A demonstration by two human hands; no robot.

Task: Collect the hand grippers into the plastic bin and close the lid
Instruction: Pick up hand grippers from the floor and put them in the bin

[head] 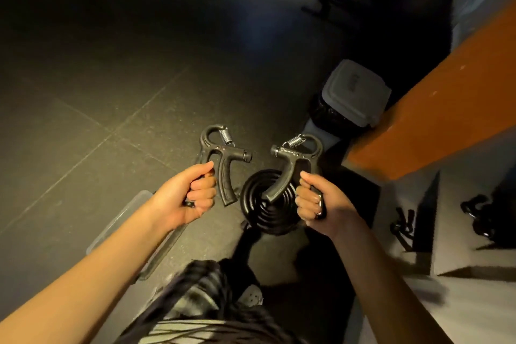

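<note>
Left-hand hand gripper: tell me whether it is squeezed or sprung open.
Sprung open: the left hand grips only one handle of the hand gripper; the other handle stands free.

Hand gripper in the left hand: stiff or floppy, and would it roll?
Probably stiff: the hand gripper juts out rigid with the left hand gripping one handle only. Its splayed handles suggest it would lie flat, not roll.

Coil (pixel 262 218) lies between plastic container (pixel 122 220), left, and steps (pixel 458 260), right.
</note>
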